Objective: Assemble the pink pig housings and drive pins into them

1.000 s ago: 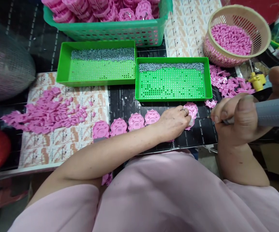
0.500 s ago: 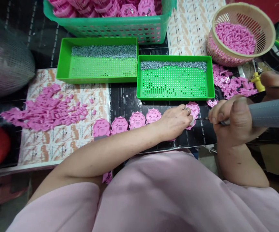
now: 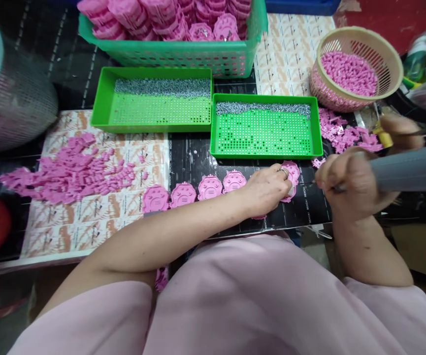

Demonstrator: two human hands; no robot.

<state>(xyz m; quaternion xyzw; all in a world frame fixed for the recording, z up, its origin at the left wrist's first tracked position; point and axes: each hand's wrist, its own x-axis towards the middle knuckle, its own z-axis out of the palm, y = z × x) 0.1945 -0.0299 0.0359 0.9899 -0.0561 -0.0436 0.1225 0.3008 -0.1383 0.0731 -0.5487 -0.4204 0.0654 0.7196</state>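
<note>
My left hand (image 3: 270, 190), a ring on one finger, presses its bent fingers onto a pink plastic casing (image 3: 292, 176) lying on the black table surface. Wrapped around a grey electric screwdriver (image 3: 412, 167) is my right hand (image 3: 358, 185), a short way right of that casing; the tool lies nearly level and its tip is blurred. More pink casings (image 3: 210, 188) run in a row along the table to the left, partly covered by my left forearm. Another pink edge (image 3: 259, 217) shows beneath my left wrist.
Two green trays (image 3: 266, 157) holding small metal screws stand behind my hands. A green basket (image 3: 176, 49) of stacked pink parts is farther back. Right of it sits a cream basket (image 3: 386, 93) of small pink pieces. Loose pink parts (image 3: 76, 170) are heaped at left.
The view has shifted slightly, so the trays and baskets sit lower in the picture. My left hand stays on the casing. My right hand still grips the screwdriver, now more blurred.
</note>
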